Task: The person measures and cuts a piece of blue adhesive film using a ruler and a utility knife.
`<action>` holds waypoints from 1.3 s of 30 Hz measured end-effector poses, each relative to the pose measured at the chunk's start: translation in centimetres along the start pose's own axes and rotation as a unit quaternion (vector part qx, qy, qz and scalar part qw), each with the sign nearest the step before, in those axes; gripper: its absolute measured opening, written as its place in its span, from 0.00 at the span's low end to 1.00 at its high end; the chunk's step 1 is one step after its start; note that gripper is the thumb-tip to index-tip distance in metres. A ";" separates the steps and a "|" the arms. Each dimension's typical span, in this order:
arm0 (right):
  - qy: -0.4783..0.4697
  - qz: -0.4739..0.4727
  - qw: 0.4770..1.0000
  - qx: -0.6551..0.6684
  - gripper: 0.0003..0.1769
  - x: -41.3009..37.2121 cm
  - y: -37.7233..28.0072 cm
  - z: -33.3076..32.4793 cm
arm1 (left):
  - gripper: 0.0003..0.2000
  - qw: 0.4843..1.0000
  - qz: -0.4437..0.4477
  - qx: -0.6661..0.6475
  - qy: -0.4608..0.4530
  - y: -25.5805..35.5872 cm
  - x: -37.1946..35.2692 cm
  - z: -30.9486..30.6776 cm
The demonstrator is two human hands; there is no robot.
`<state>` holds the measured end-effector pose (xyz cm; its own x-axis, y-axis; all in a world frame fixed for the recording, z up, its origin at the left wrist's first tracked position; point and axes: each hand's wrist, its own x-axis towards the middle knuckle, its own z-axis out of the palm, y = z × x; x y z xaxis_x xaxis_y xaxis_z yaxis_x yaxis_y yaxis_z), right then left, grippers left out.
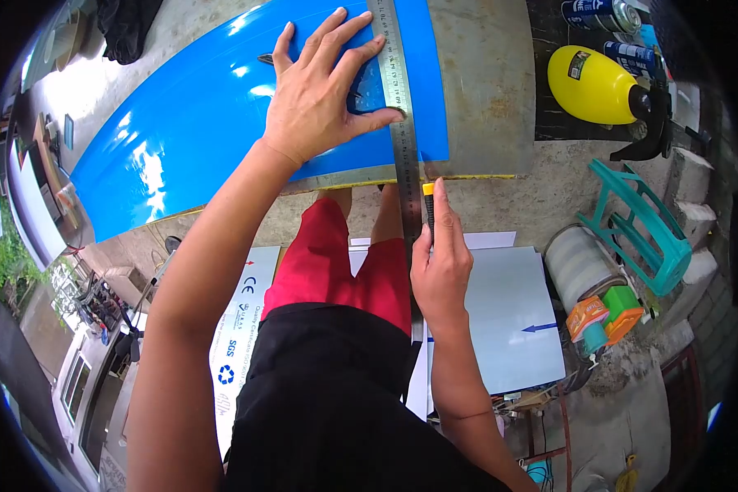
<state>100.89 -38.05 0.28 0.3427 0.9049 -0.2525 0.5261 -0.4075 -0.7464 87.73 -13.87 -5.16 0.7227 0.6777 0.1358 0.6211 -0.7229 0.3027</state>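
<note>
A glossy blue sheet [197, 115] lies across the table, with a long metal ruler [398, 78] on top near its right end. My left hand [316, 94] rests on the sheet with fingers spread, fingertips and thumb touching the ruler's left edge. In my right hand [443, 266] is a cutter [430, 205] with a yellow tip, its handle upright and the index finger along it. The cutter is just off the table's near edge, right of the ruler and below the sheet's lower right corner.
The table's bare surface [488, 90] shows right of the sheet. A yellow spray bottle [590, 86] and spray cans [603, 15] stand at the upper right. A green stool [644, 230] and a bucket [578, 258] are at the right. Pale panels [508, 320] lie below the table edge.
</note>
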 end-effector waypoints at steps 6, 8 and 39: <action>0.009 -0.013 1.000 0.001 0.39 0.1 0.1 0.1 | 0.47 1.000 0.001 0.003 0.004 -0.1 0.0 0.1; 0.006 -0.006 1.000 0.003 0.39 0.1 0.0 0.1 | 0.47 1.000 0.001 0.003 0.005 -0.1 0.0 0.1; -0.024 0.043 0.998 -0.046 0.46 0.1 -1.9 -0.6 | 0.58 0.999 0.029 -0.015 -0.016 0.0 0.2 -0.7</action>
<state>100.36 -37.24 2.03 0.3536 0.8699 -0.3439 0.5657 -0.4916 -0.6621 87.66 -13.62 -4.42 0.7676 0.6290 0.1232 0.5681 -0.7566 0.3236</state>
